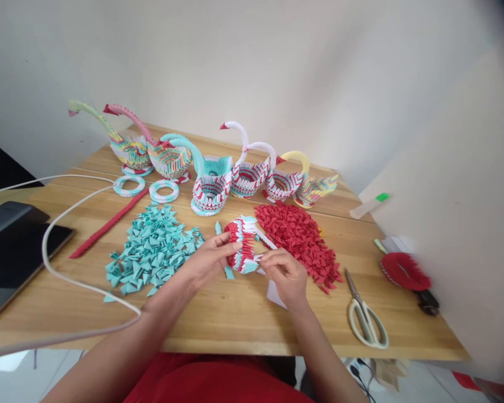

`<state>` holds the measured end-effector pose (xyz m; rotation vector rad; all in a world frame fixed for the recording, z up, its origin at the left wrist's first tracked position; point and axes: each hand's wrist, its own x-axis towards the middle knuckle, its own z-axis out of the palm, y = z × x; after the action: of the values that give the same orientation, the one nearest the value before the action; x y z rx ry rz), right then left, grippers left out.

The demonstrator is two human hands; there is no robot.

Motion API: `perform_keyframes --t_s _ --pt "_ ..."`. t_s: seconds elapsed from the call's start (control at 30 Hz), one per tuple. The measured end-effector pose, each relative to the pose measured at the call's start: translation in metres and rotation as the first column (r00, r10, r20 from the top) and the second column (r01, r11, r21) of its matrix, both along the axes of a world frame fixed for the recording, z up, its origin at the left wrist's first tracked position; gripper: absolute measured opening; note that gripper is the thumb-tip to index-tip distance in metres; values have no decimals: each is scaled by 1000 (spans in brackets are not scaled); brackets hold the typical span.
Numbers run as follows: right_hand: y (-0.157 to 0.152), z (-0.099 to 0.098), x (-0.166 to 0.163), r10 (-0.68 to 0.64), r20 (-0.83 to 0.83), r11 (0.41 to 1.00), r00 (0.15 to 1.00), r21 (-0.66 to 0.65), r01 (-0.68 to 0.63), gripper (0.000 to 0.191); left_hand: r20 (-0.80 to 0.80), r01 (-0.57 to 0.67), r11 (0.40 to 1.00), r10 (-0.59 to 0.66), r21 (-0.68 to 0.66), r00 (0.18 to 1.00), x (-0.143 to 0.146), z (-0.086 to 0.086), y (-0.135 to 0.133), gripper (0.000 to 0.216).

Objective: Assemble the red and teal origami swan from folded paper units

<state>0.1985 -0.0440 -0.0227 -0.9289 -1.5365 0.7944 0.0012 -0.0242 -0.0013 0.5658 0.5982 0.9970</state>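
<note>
My left hand grips the left side of a ring-shaped body of folded paper, banded in red, white and light blue. The thumb lies across its red band. At the body's right edge my right hand pinches with thumb and fingertips; a small white bit shows there, too small to make out fully. A white paper strip slants just above the right fingers. Left of my hands spreads a heap of turquoise folded paper pieces; behind the right hand is a heap of red folded paper pieces.
Several paper swans stand along the back. Two paper rings and a red paper strip lie at left, near a white cable and a dark tablet. Scissors and a red paper piece lie at right.
</note>
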Motion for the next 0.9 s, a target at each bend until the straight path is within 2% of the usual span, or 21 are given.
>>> perform_keyframes --t_s 0.2,0.43,0.53,0.67,0.9 --pt "-2 -2 -4 -83 -5 995 997 58 83 15 32 -22 1000 22 -6 999 2 -4 0 35" --pt "-4 -10 -5 -121 -5 989 993 89 121 16 32 -40 999 41 -16 999 2 -7 1 34" --pt "-4 -15 -6 -132 5 991 991 -8 132 3 22 -53 998 53 -19 998 3 -7 1 35" --pt "-2 -14 -6 -81 -18 976 997 -203 76 19 24 -37 999 37 2 999 3 -5 1 38" --pt "4 -9 -1 84 -18 946 996 -313 -85 18 -32 10 1000 -10 26 999 1 -8 0 39"
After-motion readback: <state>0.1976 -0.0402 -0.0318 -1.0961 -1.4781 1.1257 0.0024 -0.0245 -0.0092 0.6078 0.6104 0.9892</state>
